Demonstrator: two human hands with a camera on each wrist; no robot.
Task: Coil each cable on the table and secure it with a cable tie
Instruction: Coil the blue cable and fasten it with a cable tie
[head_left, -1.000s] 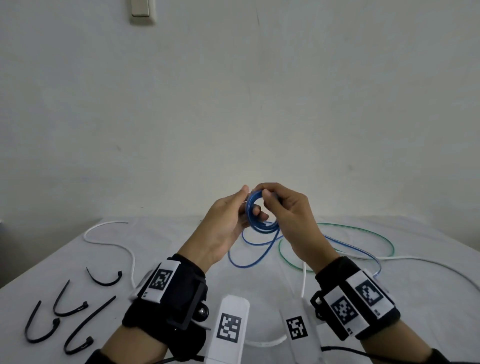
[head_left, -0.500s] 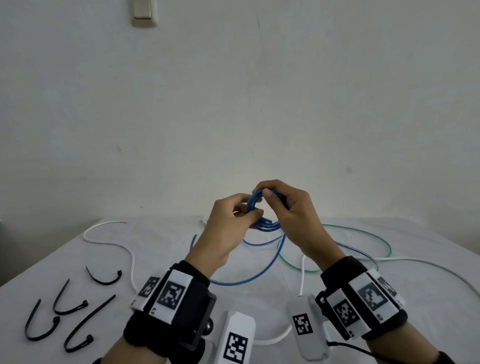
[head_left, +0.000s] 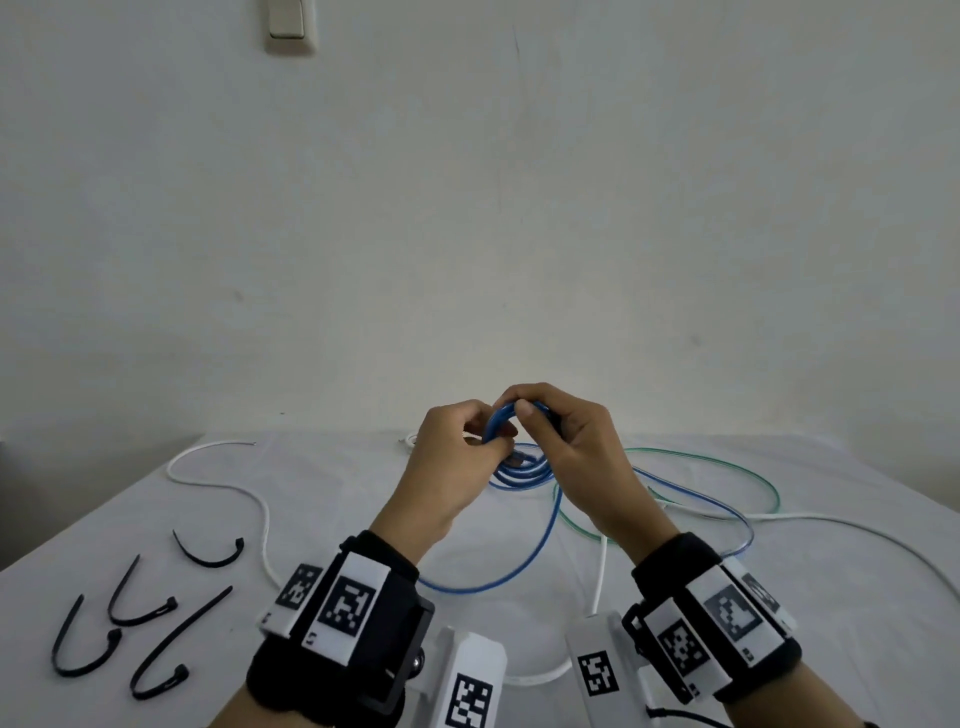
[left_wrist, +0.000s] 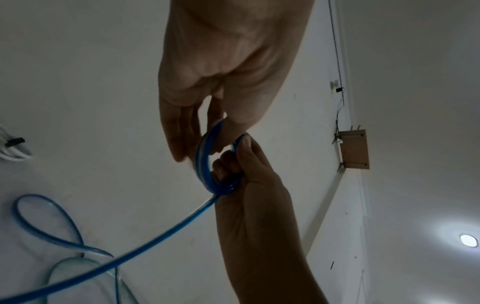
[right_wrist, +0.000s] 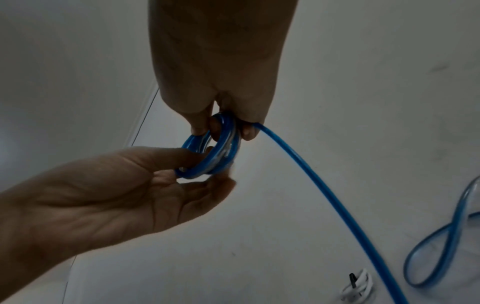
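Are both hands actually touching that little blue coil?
Touching. The right wrist view shows the right hand and left hand each pinching the blue coil.

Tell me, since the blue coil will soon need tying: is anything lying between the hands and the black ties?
Nothing solid. Between the hands holding the blue coil and the black ties lies only the white cable, flat on the table.

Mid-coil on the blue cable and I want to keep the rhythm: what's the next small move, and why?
Probably draw one more loop of slack into the blue coil. Both the left hand and right hand pinch it, yet a long blue tail still trails over the table, and the black cable ties lie unused.
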